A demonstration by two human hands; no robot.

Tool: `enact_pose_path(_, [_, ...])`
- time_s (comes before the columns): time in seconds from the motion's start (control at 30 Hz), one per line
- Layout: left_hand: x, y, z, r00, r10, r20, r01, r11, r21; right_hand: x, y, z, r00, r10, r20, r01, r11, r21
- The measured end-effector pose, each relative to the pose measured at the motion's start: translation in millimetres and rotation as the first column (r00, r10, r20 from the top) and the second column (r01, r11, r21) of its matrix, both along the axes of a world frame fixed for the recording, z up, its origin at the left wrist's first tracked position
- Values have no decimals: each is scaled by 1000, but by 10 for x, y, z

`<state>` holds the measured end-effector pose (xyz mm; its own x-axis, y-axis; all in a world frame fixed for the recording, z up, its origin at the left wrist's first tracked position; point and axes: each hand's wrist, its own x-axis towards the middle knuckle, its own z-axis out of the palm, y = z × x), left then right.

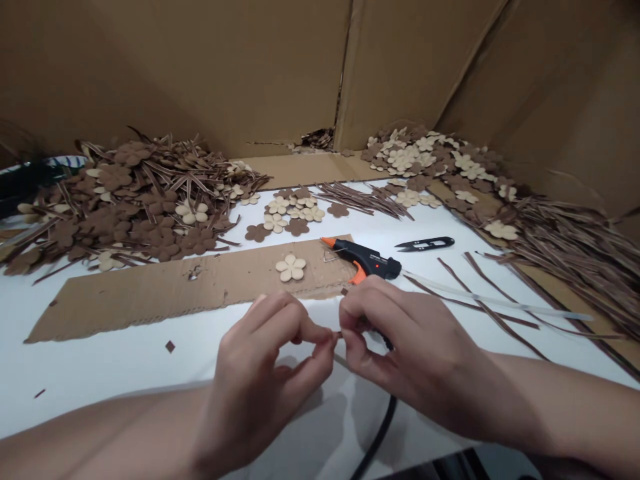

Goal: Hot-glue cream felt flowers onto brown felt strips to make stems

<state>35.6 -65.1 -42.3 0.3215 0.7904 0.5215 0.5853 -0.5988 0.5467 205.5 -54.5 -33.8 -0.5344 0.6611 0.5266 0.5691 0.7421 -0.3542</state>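
Observation:
My left hand and my right hand are close together over the white table, both in a pinch. Between their fingertips shows a small bit of brown strip; most of it is hidden by the fingers. Just beyond the hands, a cream flower lies flat on a long cardboard piece. A black and orange glue gun rests on its side, its tip over the cardboard's right end and a small red light lit.
Brown and cream flowers with strips are heaped at left. More flowers and a bundle of brown strips lie at right. Black thread snips sit beyond loose strips. Cardboard walls stand behind. A black cable runs below my right hand.

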Motion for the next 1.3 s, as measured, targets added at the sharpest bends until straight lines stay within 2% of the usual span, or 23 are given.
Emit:
enact_pose_path(0.17, [-14, 6, -28, 995, 2, 100, 5, 997, -77, 20, 19, 16, 995, 18, -95, -33, 987, -159])
enact_pose_path(0.27, [-21, 15, -48, 988, -13, 156, 32, 992, -123, 15, 26, 9, 988, 59, -140, -83, 981, -174])
enact_pose_path(0.37, [-17, 32, -54, 984, -2, 178, 26, 991, -129, 13, 14, -12, 986, 90, -138, -105, 989, -100])
enact_pose_path(0.5, [-8, 48, -43, 987, 17, 159, 7, 989, -151, 25, -16, -34, 995, 68, -71, -66, 997, 43])
enact_pose_path(0.7, [2, 71, -19, 993, 48, 110, -30, 987, -160, 49, -26, 21, 997, 35, 65, -49, 975, 218])
enact_pose_path(1.0, [-7, 81, -23, 999, 35, 33, -31, 993, -116, 46, -19, 87, 976, 76, 205, -126, 962, 242])
enact_pose_path(1.3, [3, 80, -59, 1000, -1, 15, 4, 990, -140, 30, -50, 53, 933, 85, 348, -220, 902, 371])
